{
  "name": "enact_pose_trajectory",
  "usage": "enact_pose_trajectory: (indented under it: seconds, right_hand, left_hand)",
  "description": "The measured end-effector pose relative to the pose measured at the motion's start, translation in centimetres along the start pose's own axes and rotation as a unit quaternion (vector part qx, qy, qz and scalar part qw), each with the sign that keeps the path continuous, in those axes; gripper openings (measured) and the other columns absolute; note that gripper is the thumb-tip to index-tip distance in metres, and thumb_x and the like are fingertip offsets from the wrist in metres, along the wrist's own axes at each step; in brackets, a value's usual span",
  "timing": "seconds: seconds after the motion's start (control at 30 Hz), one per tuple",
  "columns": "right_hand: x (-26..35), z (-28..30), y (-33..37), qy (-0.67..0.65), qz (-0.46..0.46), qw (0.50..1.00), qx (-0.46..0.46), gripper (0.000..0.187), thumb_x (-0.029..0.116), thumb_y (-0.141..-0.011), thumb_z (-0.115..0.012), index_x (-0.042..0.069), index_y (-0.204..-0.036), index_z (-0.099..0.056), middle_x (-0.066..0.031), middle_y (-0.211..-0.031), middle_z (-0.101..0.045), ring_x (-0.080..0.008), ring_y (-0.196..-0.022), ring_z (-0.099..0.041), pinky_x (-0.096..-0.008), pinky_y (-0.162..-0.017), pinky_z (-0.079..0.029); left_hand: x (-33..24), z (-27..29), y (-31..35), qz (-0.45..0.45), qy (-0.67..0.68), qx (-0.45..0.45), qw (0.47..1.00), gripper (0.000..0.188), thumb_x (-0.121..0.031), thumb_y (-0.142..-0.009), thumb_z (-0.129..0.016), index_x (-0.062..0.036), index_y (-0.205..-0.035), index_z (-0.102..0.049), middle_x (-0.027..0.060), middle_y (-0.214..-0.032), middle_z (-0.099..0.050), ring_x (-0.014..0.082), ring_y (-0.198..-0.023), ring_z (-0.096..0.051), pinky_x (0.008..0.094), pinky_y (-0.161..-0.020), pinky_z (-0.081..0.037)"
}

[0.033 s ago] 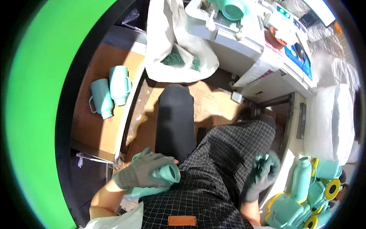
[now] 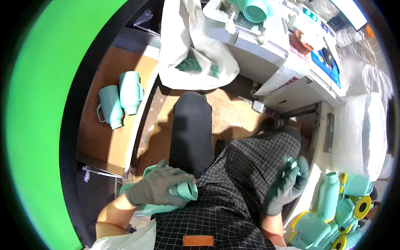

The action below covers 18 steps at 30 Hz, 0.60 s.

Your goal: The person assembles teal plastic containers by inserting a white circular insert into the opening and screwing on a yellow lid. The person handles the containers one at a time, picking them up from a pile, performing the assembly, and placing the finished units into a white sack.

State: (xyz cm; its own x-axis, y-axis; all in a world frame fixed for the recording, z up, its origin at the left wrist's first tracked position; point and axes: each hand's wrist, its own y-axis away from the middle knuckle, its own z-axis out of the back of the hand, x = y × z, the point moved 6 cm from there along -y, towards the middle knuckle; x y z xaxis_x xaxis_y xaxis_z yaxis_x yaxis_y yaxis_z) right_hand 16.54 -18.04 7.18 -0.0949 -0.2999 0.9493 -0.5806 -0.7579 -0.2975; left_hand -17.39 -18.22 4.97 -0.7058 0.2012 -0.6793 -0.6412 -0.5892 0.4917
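Note:
My left hand point(image 2: 162, 186), in a grey knit glove, is wrapped round a teal bottle body point(image 2: 191, 191) that lies sideways across my lap. Its open threaded neck points right, and much of the body is hidden by the glove. Over my right thigh, my right hand point(image 2: 287, 187), gloved too, is raised with fingers curled up around a small light-teal piece point(image 2: 293, 163). Its exact kind cannot be made out. A gap separates the two hands.
Two teal handled bottles point(image 2: 111, 106) lie on a cardboard-lined shelf at left. A white sack point(image 2: 221, 68) with green shavings stands ahead. More teal and yellow bottles point(image 2: 330, 193) crowd the right side by a white plastic bundle point(image 2: 358, 135). A machine point(image 2: 262, 52) stands at the far right.
My right hand has shifted slightly up and to the right, and its fingers have turned, bringing the small teal piece into clearer view. The left hand has hardly moved on the bottle.

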Motion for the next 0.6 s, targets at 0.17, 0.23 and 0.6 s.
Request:
enact_pose_trajectory:
  seconds: [0.17,0.23,0.6]
  right_hand:
    - [-4.3,-20.7,-10.7,0.238,0.073,0.948,0.196,0.064,0.016,-0.096,-0.073,0.003,-0.152,-0.046,-0.0193,-0.129,-0.07,-0.0253,-0.107,-0.073,-0.0377,-0.094,-0.058]
    - [-7.5,-21.7,-13.0,0.257,0.019,0.943,0.21,0.076,0.02,-0.094,-0.075,0.004,-0.158,-0.036,-0.0211,-0.126,-0.071,-0.0317,-0.103,-0.074,-0.0395,-0.092,-0.059]
    - [-4.8,3.7,-6.9,0.229,0.175,0.957,0.035,0.019,0.009,-0.093,-0.072,0.0,-0.11,-0.072,-0.0167,-0.117,-0.072,-0.0226,-0.097,-0.071,-0.0348,-0.085,-0.058]
  left_hand:
    - [-3.6,0.5,-0.9,-0.016,-0.205,0.056,0.977,0.081,-0.052,-0.077,-0.082,-0.0135,-0.144,-0.055,0.0115,-0.131,-0.066,0.0297,-0.124,-0.063,0.0597,-0.119,-0.031]
    - [-4.4,1.5,-1.3,-0.027,-0.163,0.012,0.986,0.081,-0.053,-0.077,-0.082,-0.0113,-0.142,-0.056,0.0129,-0.129,-0.066,0.0315,-0.123,-0.063,0.0563,-0.117,-0.034]
    - [-12.0,7.6,-3.1,-0.085,0.428,-0.216,0.873,0.05,-0.012,-0.081,-0.078,-0.0069,-0.126,-0.057,0.0167,-0.124,-0.065,0.0292,-0.111,-0.068,0.0431,-0.1,-0.058]
